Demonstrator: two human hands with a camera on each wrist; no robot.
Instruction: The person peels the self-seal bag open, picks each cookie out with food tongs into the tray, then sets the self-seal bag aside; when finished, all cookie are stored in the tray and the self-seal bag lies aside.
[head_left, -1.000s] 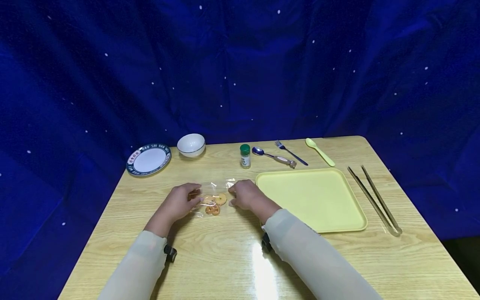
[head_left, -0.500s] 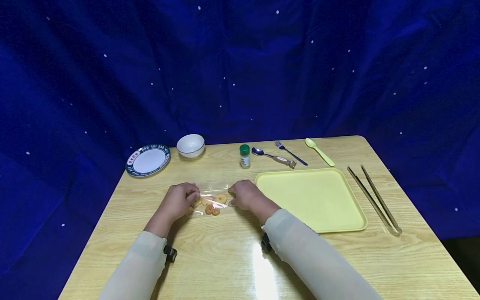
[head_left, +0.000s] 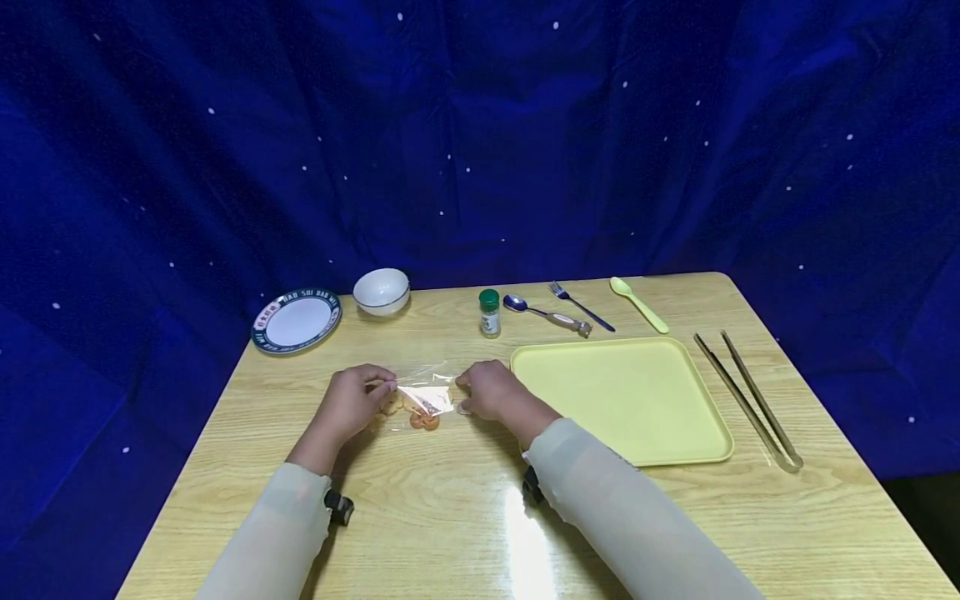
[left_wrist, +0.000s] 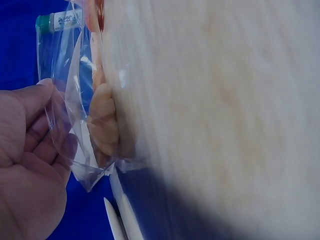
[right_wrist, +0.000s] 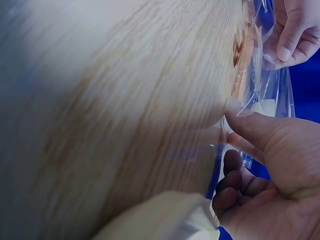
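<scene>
A clear plastic bag [head_left: 429, 377] of cookies [head_left: 424, 421] lies on the table between both hands. My left hand [head_left: 351, 404] pinches the film at its left end between thumb and fingers. In the left wrist view, that film [left_wrist: 62, 135] is raised off the pale cookies [left_wrist: 103, 120] inside, and the bag's left end stands apart. At the opposite end, my right hand [head_left: 495, 390] holds the bag's edge low against the table, thumb and index finger on it in the right wrist view. Glare on the film hides part of the cookies.
Right of the bag lies a yellow tray [head_left: 622, 400], with metal tongs [head_left: 750, 408] beyond it. Along the back are a plate [head_left: 296, 321], a bowl [head_left: 382, 292], a green-capped shaker [head_left: 490, 313], a spoon [head_left: 551, 317], a fork [head_left: 583, 307] and a yellow spoon [head_left: 639, 305].
My left fingers have closed to a pinch on the film and drawn slightly left. The film has lifted and its glare has shifted; some cookies moved left. My right hand has stayed put.
</scene>
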